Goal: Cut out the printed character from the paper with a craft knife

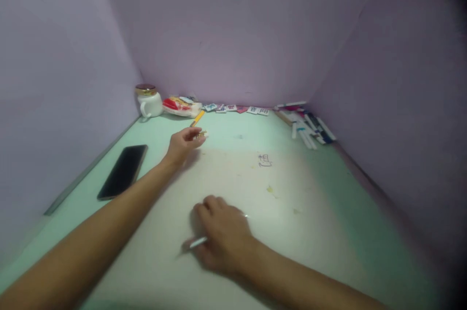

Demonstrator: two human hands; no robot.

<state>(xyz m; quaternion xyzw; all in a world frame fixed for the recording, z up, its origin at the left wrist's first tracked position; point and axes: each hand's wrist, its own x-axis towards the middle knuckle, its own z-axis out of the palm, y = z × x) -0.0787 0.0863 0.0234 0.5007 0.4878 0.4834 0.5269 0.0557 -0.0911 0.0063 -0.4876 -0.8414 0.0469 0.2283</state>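
My left hand [184, 145] reaches toward the back of the table, its thumb and fingers closed around a small whitish piece with yellow-brown marks [202, 135]. What that piece is, I cannot make out. Closer to me, my right hand [224, 237] rests low over the pale work surface [153, 251]. A slim white pen [199, 242] sticks out to the left from under its curled fingers. Purple handwritten characters [264, 160] stand on the surface beyond the right hand. Just behind the left fingers lies a yellow stick-like tool [197, 118].
At left lies a black phone [124, 172]. Along the back wall are a white lidded mug [150, 103], a red-and-white packet [180, 107] and several small cards with characters [231, 107]. Several white markers [304, 130] are piled at back right. Walls enclose the table on three sides.
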